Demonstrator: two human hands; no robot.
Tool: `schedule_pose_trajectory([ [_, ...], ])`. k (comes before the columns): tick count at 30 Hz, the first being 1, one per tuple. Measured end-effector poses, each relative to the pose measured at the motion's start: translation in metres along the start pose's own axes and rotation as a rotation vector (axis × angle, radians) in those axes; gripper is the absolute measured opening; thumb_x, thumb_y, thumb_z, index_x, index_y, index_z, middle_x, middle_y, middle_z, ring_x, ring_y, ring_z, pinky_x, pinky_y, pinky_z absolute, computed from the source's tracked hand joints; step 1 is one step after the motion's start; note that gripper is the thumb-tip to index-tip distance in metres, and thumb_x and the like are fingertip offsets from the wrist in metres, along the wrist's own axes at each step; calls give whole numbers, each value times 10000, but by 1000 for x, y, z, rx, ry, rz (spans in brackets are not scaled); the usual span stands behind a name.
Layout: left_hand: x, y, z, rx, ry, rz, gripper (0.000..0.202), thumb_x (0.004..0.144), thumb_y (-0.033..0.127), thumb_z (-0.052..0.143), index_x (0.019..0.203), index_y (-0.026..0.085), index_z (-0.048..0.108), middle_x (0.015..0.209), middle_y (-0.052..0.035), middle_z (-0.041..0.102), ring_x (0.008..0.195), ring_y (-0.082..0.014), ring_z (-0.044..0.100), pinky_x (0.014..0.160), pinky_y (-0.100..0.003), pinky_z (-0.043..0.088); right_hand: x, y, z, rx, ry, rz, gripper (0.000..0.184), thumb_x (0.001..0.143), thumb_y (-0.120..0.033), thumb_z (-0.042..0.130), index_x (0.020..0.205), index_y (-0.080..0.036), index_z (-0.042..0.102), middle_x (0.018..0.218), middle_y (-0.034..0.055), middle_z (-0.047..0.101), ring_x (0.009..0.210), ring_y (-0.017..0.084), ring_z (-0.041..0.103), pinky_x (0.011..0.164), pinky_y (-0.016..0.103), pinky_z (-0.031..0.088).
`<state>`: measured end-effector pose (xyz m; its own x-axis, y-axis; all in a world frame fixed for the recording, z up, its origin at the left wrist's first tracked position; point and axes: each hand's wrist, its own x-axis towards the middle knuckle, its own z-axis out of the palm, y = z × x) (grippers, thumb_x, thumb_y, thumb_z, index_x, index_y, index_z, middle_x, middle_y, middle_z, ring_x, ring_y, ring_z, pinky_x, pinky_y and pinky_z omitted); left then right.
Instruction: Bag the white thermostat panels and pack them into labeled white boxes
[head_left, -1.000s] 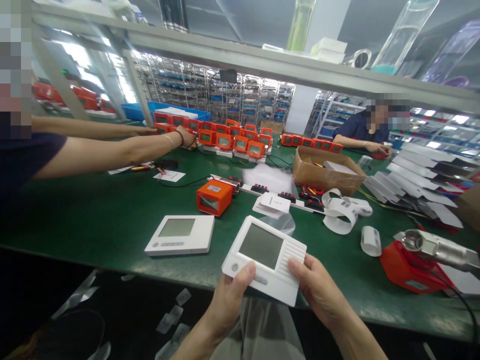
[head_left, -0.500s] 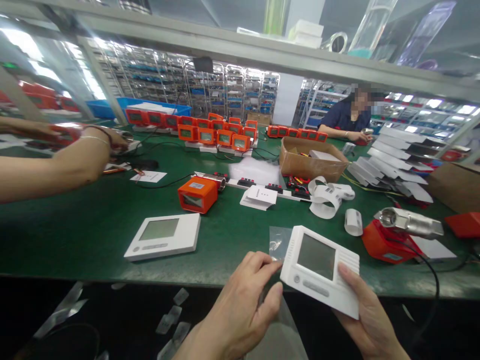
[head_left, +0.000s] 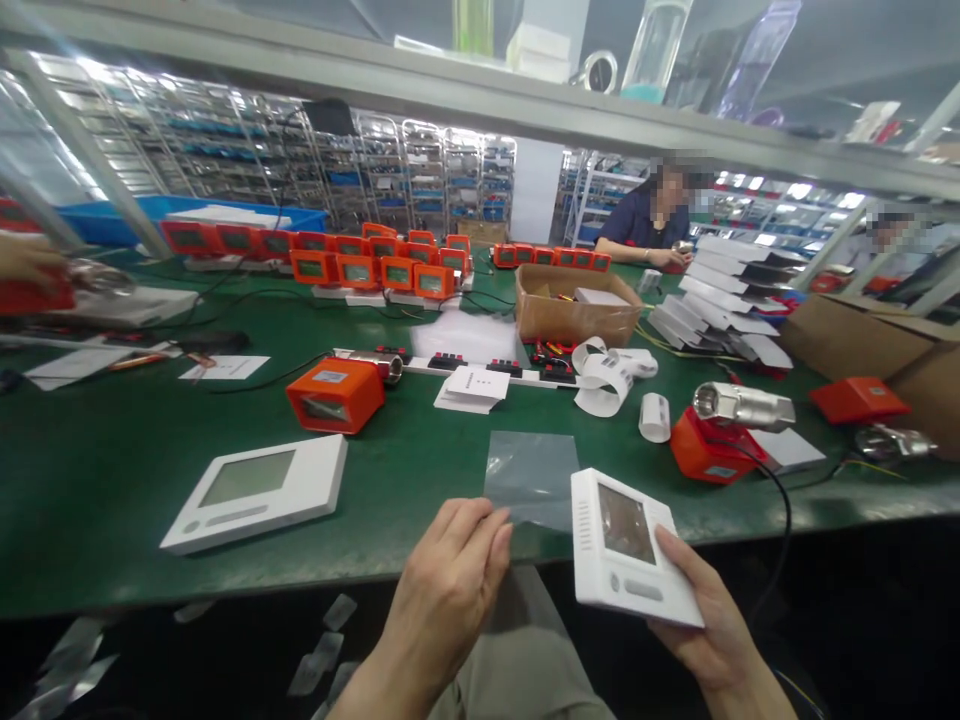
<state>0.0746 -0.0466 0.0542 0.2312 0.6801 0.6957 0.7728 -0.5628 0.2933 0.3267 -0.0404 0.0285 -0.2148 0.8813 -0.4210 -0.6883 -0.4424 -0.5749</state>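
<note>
My right hand [head_left: 712,600] grips a white display unit [head_left: 637,590], thumb on its front edge and fingers behind. The unit is tilted, its dark screen and grey buttons facing me. To its left, my left hand [head_left: 450,580] has its fingers pinched together at the lower corner of a clear plastic film [head_left: 532,470]. The film stands apart from the unit, above the table's front edge. A second white display unit [head_left: 259,490] lies screen up on the green table at the left.
An orange box-shaped meter [head_left: 337,395] with a metal fitting lies behind the second unit; another orange meter [head_left: 709,450] sits at right. Folded papers [head_left: 472,388], paper label rolls [head_left: 604,385] and a cardboard box [head_left: 570,310] stand farther back. A co-worker's hand [head_left: 30,260] is at far left.
My left hand has closed its fingers and moved away from the unit, with the clear film now spread out in view. The unit is turned slightly in my right hand. The view has shifted right.
</note>
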Motion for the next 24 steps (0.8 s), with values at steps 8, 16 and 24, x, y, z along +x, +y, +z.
schedule_pose_trajectory([
  [8, 0, 10, 13, 110, -96, 37, 178, 904, 161, 489, 795, 122, 623, 836, -83, 594, 779, -204, 574, 677, -344, 530, -7, -14, -31, 102, 78, -11, 214, 775, -184, 728, 985, -161, 696, 972, 49, 742, 821, 192, 717, 694, 257, 600],
  [16, -6, 10, 32, 222, -314, 47, 272, 815, -25, 465, 1019, 77, 613, 911, -100, 601, 824, -226, 579, 730, -367, 559, -20, -10, -46, 159, 202, -25, 252, 736, -99, 744, 977, -153, 696, 927, 80, 748, 758, 218, 722, 637, 296, 612],
  [24, 5, 17, 46, 232, -429, -32, 436, 804, -5, 435, 1230, 48, 510, 955, -116, 570, 850, -239, 552, 792, -408, 536, -36, -6, -32, 181, 247, -33, 261, 775, -173, 711, 1029, -125, 677, 934, 92, 745, 771, 220, 720, 675, 286, 604],
])
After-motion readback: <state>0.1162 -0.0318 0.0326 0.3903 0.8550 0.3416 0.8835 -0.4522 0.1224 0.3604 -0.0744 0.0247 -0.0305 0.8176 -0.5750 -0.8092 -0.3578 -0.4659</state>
